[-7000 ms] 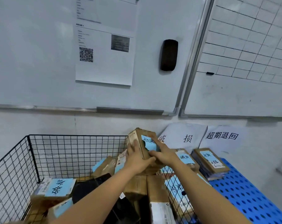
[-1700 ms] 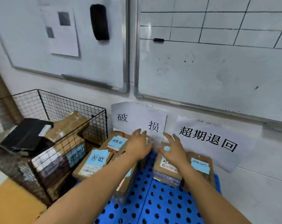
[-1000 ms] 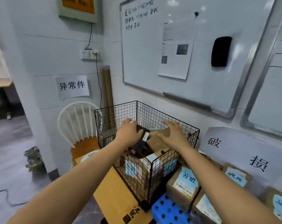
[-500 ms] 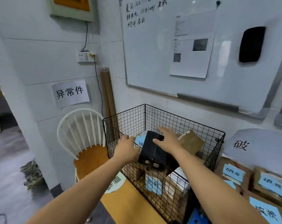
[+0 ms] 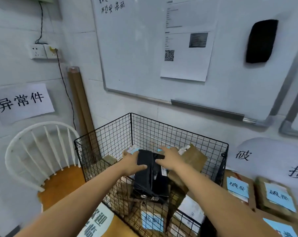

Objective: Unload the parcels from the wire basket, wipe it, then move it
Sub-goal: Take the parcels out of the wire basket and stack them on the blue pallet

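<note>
While left hand [image 5: 130, 164] grips the black parcel [image 5: 150, 183], right hand [image 5: 170, 159] (fingers spread) presses it — inside the wire basket [image 5: 162, 132].

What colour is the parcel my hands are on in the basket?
The parcel is black; the head view shows it best.
</note>
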